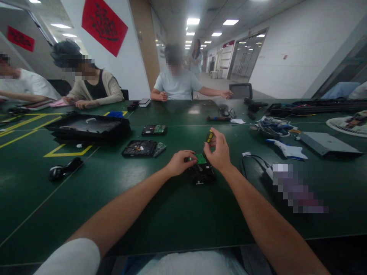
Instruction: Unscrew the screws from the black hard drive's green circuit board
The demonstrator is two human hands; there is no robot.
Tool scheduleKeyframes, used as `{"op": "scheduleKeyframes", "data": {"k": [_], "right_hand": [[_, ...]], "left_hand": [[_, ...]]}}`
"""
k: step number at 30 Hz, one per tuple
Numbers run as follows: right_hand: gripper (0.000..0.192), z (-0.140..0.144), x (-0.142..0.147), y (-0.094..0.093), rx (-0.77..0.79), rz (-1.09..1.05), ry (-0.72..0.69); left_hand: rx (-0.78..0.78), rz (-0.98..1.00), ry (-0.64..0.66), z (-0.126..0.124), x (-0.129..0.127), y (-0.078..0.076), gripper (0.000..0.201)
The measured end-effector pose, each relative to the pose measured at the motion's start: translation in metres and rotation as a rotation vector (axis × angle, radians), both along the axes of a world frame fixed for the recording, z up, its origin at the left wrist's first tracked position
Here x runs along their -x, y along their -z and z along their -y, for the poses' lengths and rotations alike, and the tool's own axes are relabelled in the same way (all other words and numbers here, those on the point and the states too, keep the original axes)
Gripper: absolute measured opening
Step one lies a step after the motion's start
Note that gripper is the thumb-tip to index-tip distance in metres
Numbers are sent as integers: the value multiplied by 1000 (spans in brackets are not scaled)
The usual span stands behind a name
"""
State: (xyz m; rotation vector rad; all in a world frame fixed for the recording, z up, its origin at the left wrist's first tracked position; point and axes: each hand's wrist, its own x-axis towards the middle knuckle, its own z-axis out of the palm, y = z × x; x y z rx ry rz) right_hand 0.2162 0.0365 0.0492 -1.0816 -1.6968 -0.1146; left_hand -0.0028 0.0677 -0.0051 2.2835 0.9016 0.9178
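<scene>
The black drive unit lies flat on the green bench straight ahead of the person, between the two forearms, with its green circuit board facing up at the far end. The left hand lies over the left edge of that board, fingers and thumb close together; I cannot tell whether they pinch a part or only press. The right hand is clamped on a yellow-and-black screwdriver, gripping its handle above the far right corner; the tip is too small to make out. Working well here, I judge, means letting the left hand brace the casing by its edges rather than lean on the components, with its fingertips clear of the driver's path, while the right holds the tool square to the board and turns it with light, even pressure. Counting up: one screwdriver in hand; three drive-like units, the one being handled plus a nearer-left unit and a farther unit; one loose circuit board just beside the nearer-left one; one silver box; and three people seated across the bench, with one more standing behind.
</scene>
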Motion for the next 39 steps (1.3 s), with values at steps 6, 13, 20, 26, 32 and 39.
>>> {"op": "scheduleKeyframes", "data": {"k": [6,13,20,26,32,39], "right_hand": [[65,0,1,0,5,-15,30],[65,0,1,1,12,-33,-2],[65,1,0,0,13,2,-6],[65,2,2,-2,15,2,28],[67,0,2,1,1,-3,3],[67,2,3,-1,10,0,31]], "left_hand": [[-18,7,9,0,-1,-1,17],[-20,11,6,0,0,0,16],[-17,17,5,-2,-1,2,16],[-13,20,11,0,-1,0,16],[-8,19,3,0,0,0,17],[-1,11,-6,0,-1,-1,17]]}}
